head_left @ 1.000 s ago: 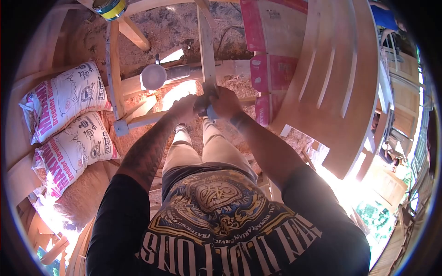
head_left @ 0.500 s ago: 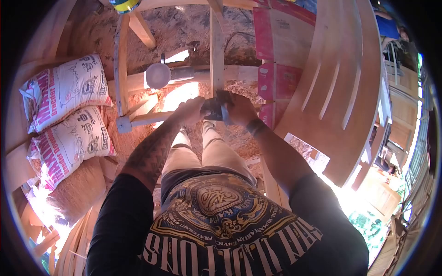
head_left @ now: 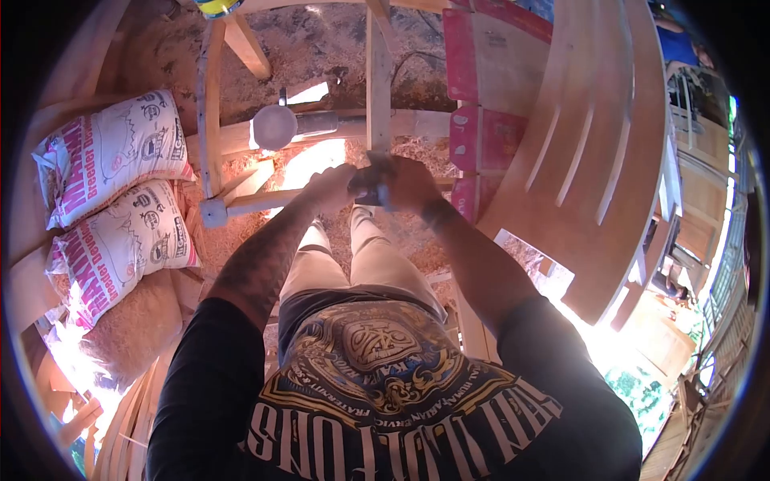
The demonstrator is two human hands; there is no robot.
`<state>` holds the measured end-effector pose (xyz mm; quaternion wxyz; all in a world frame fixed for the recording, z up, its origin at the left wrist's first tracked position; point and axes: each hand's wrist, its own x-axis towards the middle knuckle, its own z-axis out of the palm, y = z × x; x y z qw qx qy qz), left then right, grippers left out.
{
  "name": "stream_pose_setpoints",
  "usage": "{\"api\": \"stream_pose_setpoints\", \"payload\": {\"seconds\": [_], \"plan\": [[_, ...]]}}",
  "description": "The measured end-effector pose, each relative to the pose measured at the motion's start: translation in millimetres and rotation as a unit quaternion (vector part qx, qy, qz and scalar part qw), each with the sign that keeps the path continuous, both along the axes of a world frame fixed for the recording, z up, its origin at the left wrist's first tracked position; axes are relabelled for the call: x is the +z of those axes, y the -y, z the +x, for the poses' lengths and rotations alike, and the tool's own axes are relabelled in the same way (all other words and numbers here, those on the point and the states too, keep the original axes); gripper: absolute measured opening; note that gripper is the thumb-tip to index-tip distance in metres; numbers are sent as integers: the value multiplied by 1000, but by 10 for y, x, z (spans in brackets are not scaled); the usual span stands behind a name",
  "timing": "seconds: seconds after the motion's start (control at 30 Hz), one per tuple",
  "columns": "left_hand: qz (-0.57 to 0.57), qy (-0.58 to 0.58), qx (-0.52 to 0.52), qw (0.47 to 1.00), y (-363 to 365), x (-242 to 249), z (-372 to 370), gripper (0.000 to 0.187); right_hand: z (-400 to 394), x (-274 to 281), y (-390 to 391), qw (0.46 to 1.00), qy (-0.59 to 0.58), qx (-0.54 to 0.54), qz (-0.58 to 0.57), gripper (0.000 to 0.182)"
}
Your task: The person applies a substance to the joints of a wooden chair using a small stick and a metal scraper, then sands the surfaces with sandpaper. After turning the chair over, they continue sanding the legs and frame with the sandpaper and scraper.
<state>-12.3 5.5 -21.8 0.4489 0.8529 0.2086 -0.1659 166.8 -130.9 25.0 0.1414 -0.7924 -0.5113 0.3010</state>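
Both hands meet in front of me at the upper middle, around a dark object too blurred to identify. My left hand has its fingers closed against the object's left side. On the other side, my right hand is wrapped round it, with a dark band at the wrist. Just beyond the hands stands an upright wooden post. A round pale disc with a grey cylindrical part is up and to the left of my left hand.
Two printed feed sacks lie at the left. A wooden frame stands beside them. Red and white cartons and a large slotted wooden panel are at the right. A person in blue is at the far upper right.
My right hand has turned slightly over the dark object and shifted a little left. The view has moved slightly.
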Motion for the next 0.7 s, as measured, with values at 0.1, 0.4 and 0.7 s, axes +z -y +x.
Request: {"api": "stream_pose_setpoints", "payload": {"seconds": [0.1,0.4,0.7], "plan": [[-40,-27,6,999,-16,-2,-1,43,14,-77,90,997,36,51,39,25],[-112,72,-5,991,-233,-10,-45,41,407,130,272,940,-183,-283,-53,36],[156,112,-165,967,-297,-206,-80,22,-145,123,573,935,-161,-313,-39,35]]}}
